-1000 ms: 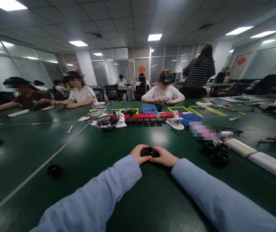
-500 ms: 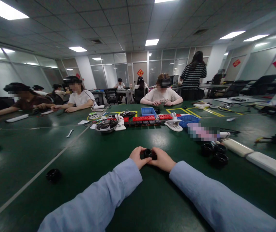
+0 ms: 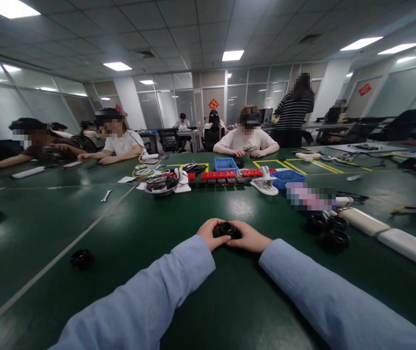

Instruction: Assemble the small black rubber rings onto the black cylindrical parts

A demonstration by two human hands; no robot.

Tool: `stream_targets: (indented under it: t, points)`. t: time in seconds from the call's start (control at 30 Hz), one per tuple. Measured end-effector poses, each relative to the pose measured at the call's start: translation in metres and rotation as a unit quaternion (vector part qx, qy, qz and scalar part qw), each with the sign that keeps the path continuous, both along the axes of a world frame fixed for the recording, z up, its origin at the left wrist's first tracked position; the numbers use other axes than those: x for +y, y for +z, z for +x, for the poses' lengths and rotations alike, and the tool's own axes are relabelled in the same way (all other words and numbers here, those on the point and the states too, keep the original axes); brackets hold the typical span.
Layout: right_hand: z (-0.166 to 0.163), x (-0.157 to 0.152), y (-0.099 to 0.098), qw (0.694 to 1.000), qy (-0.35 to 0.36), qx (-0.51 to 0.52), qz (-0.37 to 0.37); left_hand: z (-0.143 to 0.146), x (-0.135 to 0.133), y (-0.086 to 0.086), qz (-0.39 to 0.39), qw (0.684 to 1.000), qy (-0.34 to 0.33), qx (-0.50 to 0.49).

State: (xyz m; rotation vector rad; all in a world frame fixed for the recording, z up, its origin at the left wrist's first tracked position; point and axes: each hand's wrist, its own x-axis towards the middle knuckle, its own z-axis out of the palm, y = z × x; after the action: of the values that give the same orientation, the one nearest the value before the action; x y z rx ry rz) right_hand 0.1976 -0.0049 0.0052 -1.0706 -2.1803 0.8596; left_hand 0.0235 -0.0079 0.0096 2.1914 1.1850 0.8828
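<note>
Between my two hands, at the middle of the table, is a black ring-shaped part (image 3: 226,228) with a round opening facing up. My left hand (image 3: 208,234) curls around its left side, thumb across the near side. From the right, my right hand (image 3: 249,236) grips the same part, and the thumb tips nearly meet in front. My fingers hide much of its lower outside. A similar black ring part (image 3: 81,259) lies alone to the left. To the right sit several more black ring parts (image 3: 337,239) in a cluster.
Beyond my hands are a metal bowl of cables (image 3: 161,184), red sockets (image 3: 218,174), a white clamp (image 3: 265,183) and blue bins (image 3: 288,179). White bars (image 3: 410,247) lie right; a wrench (image 3: 106,196) lies left. A co-worker (image 3: 246,138) sits opposite on the green table (image 3: 149,223).
The whole view has shifted slightly. Both hands stay closed around the black ring-shaped part in nearly the same pose, with its opening showing a little more plainly.
</note>
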Motion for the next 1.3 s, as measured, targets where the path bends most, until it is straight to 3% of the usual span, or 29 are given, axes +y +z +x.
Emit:
stream_targets:
  t: [0.2,0.3,0.47,0.57,0.67,0.77,0.97,1.2,1.3]
  points:
    - [0.001,-0.003,0.007,0.998,-0.027,0.057,-0.024,-0.002,0.001,-0.003,0.031,0.999,-0.031,0.016]
    - [-0.005,-0.010,0.011,0.995,-0.086,0.014,0.057,-0.001,0.003,-0.008,0.053,0.997,-0.004,0.062]
    - [-0.017,-0.021,0.013,0.977,-0.114,-0.067,0.167,0.003,0.006,-0.011,0.047,0.985,0.034,0.162]
    - [-0.018,-0.022,0.014,0.970,-0.129,-0.045,0.203,0.003,0.006,-0.011,0.060,0.983,0.035,0.171]
    - [-0.013,-0.019,0.015,0.954,-0.189,0.017,0.233,0.002,0.005,-0.011,0.068,0.984,0.035,0.161]
    - [-0.009,-0.015,0.014,0.945,-0.240,0.062,0.213,0.002,0.005,-0.009,0.066,0.985,0.044,0.155]
    - [-0.008,-0.007,0.006,0.937,-0.266,0.117,0.192,0.000,0.006,-0.006,0.037,0.978,0.107,0.177]
    - [0.001,0.002,-0.003,0.961,-0.266,-0.037,0.066,-0.003,0.007,-0.004,0.030,0.968,0.147,0.200]
    - [0.005,0.003,-0.002,0.955,-0.283,-0.062,0.069,-0.005,0.009,-0.004,0.031,0.965,0.155,0.211]
